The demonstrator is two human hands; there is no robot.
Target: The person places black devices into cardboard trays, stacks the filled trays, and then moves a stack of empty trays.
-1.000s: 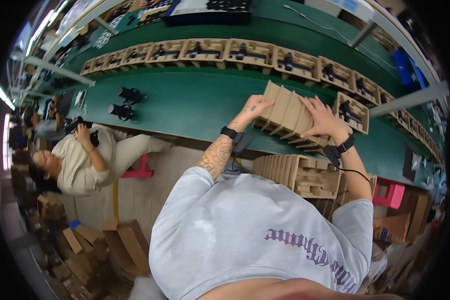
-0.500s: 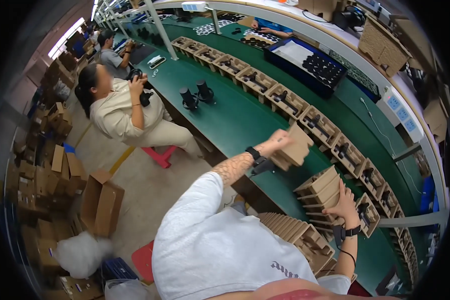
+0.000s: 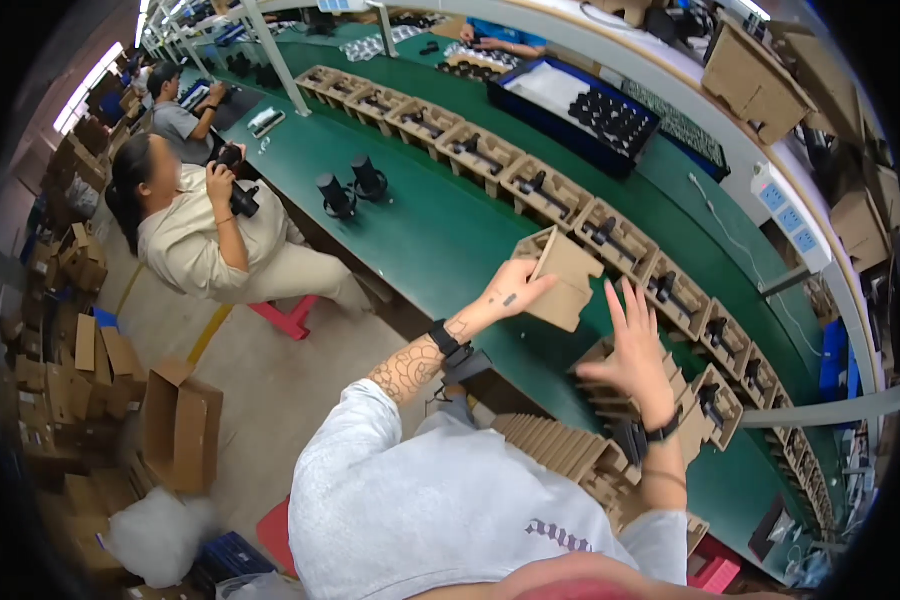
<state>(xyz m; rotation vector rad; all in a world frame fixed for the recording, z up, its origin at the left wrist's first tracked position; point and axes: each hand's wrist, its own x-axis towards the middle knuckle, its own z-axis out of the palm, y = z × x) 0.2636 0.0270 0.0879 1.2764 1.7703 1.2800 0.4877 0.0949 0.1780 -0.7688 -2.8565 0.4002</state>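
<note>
A brown moulded pulp tray (image 3: 570, 280) is held up over the green bench by my left hand (image 3: 512, 292), whose thumb and fingers grip its left side. To its right is my right hand (image 3: 635, 350), fingers spread and with nothing in it. Below that hand stands a stack of similar trays (image 3: 602, 398), partly hidden by the hand and wrist. A second nested stack of trays (image 3: 535, 440) lies close to my body. Just beyond the held tray runs a curved line of pulp trays (image 3: 532, 207), each with black parts in it.
Two black cylindrical devices (image 3: 368, 178) stand on the bench (image 3: 420, 235) to the left. A seated person (image 3: 205, 225) handles a black device there. Behind the tray line is a blue bin (image 3: 530, 125) of black parts. A metal post (image 3: 820, 410) crosses at right. Cardboard boxes (image 3: 180, 425) crowd the floor.
My right hand has left the tray stack and moved up and left, fingers spread, towards the held tray. My left hand still holds that tray, now turned. The whole view has shifted slightly.
</note>
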